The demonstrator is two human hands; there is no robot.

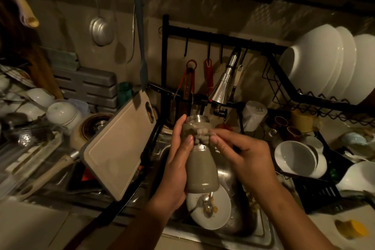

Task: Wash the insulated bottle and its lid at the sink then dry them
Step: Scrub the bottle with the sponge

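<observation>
1. Dim kitchen, cluttered all round; the sink (250,229) holds a dirty plate (218,207), with the tap (221,87) above.
2. A person holds the bottle (199,170) over the sink, roughly upright, its open mouth towards the tap. I can't spot the lid.
3. Left hand (174,170) wraps the body, thumb across the front.
4. Right hand (241,154) curls at the neck, where something pale and lumpy sits, too blurred to name.
5. It looks rigid and probably wet, so likely slippery, and weightier if water is inside. Gripping the wide body is safest, leaving the neck free for scrubbing.
</observation>
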